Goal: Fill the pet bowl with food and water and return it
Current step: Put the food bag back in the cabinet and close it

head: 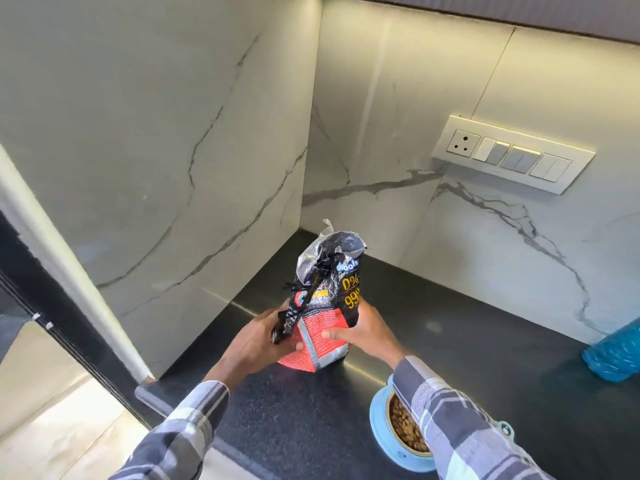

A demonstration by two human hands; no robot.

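I see both hands clasping the pet food bag (323, 306) near its base: my left hand (256, 341) curls round its left side, my right hand (363, 332) wraps its right side, thumb across the red panel. The bag is crinkled glossy foil, black above and red below, standing upright on the speckled black stone counter (294, 410), long axis vertical, its crumpled open mouth pointing up toward the corner. The pet bowl (381, 420), round with a pale blue rim and metal insert, sits under my right plaid sleeve (450, 417), holding brown kibble (403, 427). Veined white marble walls (173, 133) meet behind the bag.
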